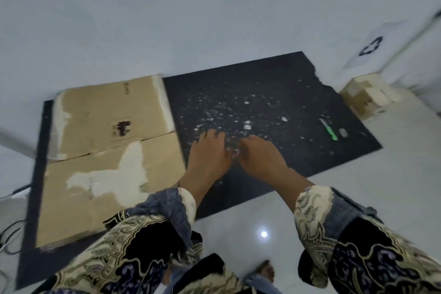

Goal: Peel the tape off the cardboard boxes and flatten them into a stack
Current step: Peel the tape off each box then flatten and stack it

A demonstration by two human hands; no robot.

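A flattened cardboard box (107, 150) lies on the left part of a black mat (274, 88), with pale torn patches where tape came off. Another small cardboard box (365, 96), still standing and partly covered in pale tape, sits off the mat's far right corner. My left hand (207, 153) rests on the mat just right of the flat cardboard, fingers spread forward. Right beside it is my right hand (260, 157), with its fingertips bent toward the left hand. Small pale scraps show between the two hands. Blur hides whether the right hand holds any.
Many white tape and paper scraps (238, 112) litter the middle of the mat. A green-handled cutter (329, 129) lies near the mat's right edge. A white container with a recycling symbol (371, 46) stands far right. Cables (9, 234) trail on the floor at left.
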